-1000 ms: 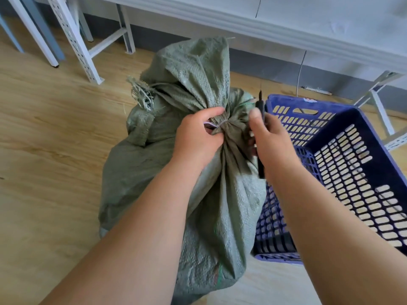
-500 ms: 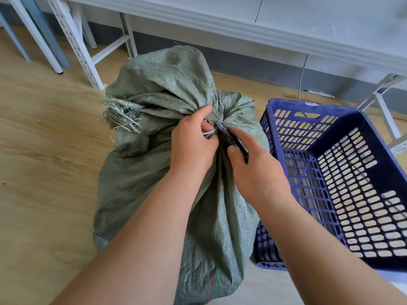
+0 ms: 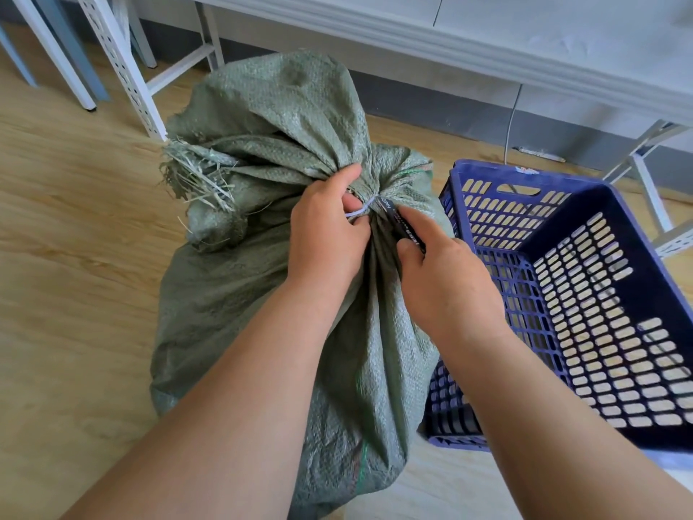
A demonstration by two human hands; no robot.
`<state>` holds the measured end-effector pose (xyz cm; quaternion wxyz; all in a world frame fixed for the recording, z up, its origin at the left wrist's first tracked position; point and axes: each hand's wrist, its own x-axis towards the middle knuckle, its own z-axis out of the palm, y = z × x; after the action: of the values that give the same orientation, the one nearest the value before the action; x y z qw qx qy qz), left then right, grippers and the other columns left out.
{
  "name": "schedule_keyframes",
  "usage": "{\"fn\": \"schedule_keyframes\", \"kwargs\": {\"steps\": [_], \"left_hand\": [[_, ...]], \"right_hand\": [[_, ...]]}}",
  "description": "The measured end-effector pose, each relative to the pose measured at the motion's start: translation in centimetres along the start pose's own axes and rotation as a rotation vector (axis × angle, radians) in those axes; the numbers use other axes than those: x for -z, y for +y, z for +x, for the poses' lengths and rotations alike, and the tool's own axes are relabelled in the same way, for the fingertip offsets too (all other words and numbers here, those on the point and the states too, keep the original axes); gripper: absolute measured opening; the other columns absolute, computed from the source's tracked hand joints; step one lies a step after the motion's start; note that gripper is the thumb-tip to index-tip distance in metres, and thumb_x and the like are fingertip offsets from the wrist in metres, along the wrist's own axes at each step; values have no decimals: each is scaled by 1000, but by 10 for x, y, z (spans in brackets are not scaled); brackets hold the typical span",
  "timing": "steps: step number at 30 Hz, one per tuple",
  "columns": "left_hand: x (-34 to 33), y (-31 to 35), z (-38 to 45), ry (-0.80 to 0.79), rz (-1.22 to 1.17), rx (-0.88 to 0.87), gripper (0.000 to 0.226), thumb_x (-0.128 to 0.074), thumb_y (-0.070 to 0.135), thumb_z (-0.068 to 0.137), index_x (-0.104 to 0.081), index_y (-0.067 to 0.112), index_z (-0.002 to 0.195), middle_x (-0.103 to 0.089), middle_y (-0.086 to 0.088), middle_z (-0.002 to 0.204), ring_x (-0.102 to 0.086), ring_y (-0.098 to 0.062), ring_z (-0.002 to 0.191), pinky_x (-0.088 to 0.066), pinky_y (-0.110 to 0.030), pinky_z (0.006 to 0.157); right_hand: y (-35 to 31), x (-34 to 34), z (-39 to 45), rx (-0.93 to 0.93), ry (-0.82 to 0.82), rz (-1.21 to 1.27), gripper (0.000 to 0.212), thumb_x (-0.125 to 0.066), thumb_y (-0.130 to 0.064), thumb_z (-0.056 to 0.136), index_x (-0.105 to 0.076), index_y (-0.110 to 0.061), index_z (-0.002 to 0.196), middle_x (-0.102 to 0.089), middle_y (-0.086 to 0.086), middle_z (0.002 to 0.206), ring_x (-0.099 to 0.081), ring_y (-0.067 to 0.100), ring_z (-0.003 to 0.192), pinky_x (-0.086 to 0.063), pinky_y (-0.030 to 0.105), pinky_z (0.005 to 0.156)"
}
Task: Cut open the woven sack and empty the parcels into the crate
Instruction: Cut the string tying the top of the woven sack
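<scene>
A full grey-green woven sack (image 3: 240,302) stands on the wooden floor, its neck gathered and bound by a thin white tie (image 3: 360,212). My left hand (image 3: 330,234) clutches the bunched neck just at the tie. My right hand (image 3: 442,283) holds a slim black cutter (image 3: 401,225), its tip laid against the neck beside the tie; the forefinger lies along the tool. The blade itself is hidden. A blue slatted plastic crate (image 3: 615,204) sits to the right of the sack, touching it. No parcels are visible.
White perforated metal shelf legs (image 3: 123,73) stand behind the sack at left, and another white leg (image 3: 648,182) behind the crate at right. A grey skirting wall with a thin cable (image 3: 512,118) runs along the back. The sack's frayed top edge (image 3: 195,178) hangs left.
My right hand has swung the cutter from pointing upright beside the crate down to the sack's neck at the tie. My left hand keeps its grip; the view has shifted slightly.
</scene>
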<state>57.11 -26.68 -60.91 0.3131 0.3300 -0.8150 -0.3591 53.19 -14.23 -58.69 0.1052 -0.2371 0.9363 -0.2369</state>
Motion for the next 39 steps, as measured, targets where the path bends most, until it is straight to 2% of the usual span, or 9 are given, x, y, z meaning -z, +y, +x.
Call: {"fn": "schedule_keyframes", "kwargs": {"steps": [9,14,18,23,25,29,33,36,39], "left_hand": [[-1,-2,1,19,5,-6,60,-66,2,75,-59,27,129,-57,10,88,-53,-8,81,-31,-7,78],[0,-2,3,7,-2,8,60,-66,4,76,-58,29,130,-59,10,89,-55,-7,83,-33,-7,78],[1,0,3,-5,-2,7,60,-66,4,77,-57,28,131,-59,10,91,-54,-7,83,-32,-6,77],[2,2,3,3,-42,35,59,-66,7,77,-57,29,131,-61,11,90,-57,-8,84,-37,-10,80],[4,2,4,-14,-121,92,57,-67,9,77,-58,30,130,-62,12,87,-59,-7,84,-41,-14,81],[7,0,6,-106,-247,193,53,-69,11,77,-61,28,127,-65,14,88,-63,-6,86,-47,-18,81],[10,0,8,-152,-140,195,49,-68,18,78,-62,32,125,-62,4,112,-61,-9,94,-42,-16,84],[12,1,7,-154,21,167,48,-66,28,81,-58,35,127,-48,-2,122,-59,-18,101,-38,-18,88],[13,-1,7,-189,23,156,41,-66,28,82,-64,26,123,-66,2,116,-61,-15,105,-41,-18,84]], "right_hand": [[0,1,3,4,-6,-40,42,-35,-40,99,-29,-58,137,-56,3,118,-50,26,87,-38,36,68],[-1,1,4,18,-28,17,42,-36,-41,98,-30,-57,137,-59,3,124,-57,29,107,-48,40,82],[-3,1,6,33,-31,53,41,-36,-41,99,-31,-56,136,-62,3,122,-59,29,105,-50,44,87],[-4,-1,9,62,-42,127,40,-38,-38,99,-37,-52,137,-65,-1,118,-59,26,106,-49,39,87],[-3,0,13,83,-72,243,39,-39,-35,99,-44,-46,136,-65,-5,109,-59,20,101,-44,30,82],[3,3,21,82,-151,467,37,-43,-26,100,-55,-37,132,-49,-19,71,-42,-3,62,-32,17,59],[4,5,21,-24,-281,687,33,-43,-26,100,-59,-39,125,-49,-2,61,-39,9,43,-29,21,40],[5,6,22,-48,-333,758,32,-42,-27,101,-58,-38,126,-48,3,62,-37,13,43,-28,20,38],[8,6,22,-74,-367,843,30,-42,-27,102,-58,-38,125,-47,4,62,-36,14,44,-27,20,39]]}}
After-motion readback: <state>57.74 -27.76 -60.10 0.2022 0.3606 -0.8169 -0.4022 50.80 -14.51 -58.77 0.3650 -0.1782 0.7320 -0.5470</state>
